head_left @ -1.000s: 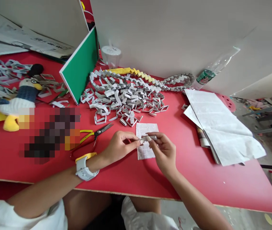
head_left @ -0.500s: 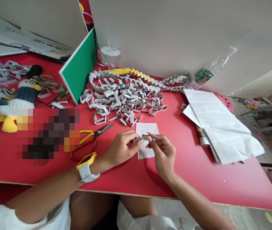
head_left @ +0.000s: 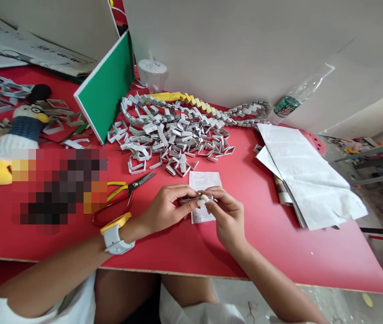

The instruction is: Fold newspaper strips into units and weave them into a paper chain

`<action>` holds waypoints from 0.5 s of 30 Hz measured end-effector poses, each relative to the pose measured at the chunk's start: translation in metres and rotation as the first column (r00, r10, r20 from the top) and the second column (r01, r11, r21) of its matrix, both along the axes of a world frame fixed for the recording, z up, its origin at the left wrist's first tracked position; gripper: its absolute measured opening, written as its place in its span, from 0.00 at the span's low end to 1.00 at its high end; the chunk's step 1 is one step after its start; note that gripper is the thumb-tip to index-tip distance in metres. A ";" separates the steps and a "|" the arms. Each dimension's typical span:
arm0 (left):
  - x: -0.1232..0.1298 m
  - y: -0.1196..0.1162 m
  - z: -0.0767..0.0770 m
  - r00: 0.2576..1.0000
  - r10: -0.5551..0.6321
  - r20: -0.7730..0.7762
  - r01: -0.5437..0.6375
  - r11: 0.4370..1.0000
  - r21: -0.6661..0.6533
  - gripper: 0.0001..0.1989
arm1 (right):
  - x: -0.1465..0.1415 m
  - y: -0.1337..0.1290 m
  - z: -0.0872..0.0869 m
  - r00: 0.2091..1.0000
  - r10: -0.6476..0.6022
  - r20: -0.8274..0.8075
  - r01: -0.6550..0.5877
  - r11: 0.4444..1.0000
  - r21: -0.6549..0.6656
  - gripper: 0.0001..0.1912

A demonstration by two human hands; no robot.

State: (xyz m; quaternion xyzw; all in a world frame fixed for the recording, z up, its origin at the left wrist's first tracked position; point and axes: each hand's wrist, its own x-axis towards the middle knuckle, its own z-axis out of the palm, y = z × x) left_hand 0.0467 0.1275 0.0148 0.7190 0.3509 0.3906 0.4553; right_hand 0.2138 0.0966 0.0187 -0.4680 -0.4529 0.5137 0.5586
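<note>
Both hands meet over a small printed sheet of paper on the red table. My left hand, with a yellow and grey watch on its wrist, pinches one end of a narrow folded paper strip. My right hand pinches the strip's other end, and the two thumbs come together on it. Fingers hide most of the strip. Left of the hands lie yellow-handled scissors, blades apart. Behind the hands is a heap of folded paper links.
A linked paper chain runs behind the heap, near a lidded plastic cup and a leaning plastic bottle. Paper sheets lie at right. A green board and a plush bird stand at left.
My two hands have come closer together, thumbs now meeting on the strip. The whole view has shifted slightly, moving the table objects a little left.
</note>
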 end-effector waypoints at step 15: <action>0.001 -0.001 -0.001 0.998 0.043 -0.039 -0.037 0.989 0.144 0.06 | 0.004 0.001 0.003 0.975 -0.095 0.199 0.075 0.991 0.106 0.02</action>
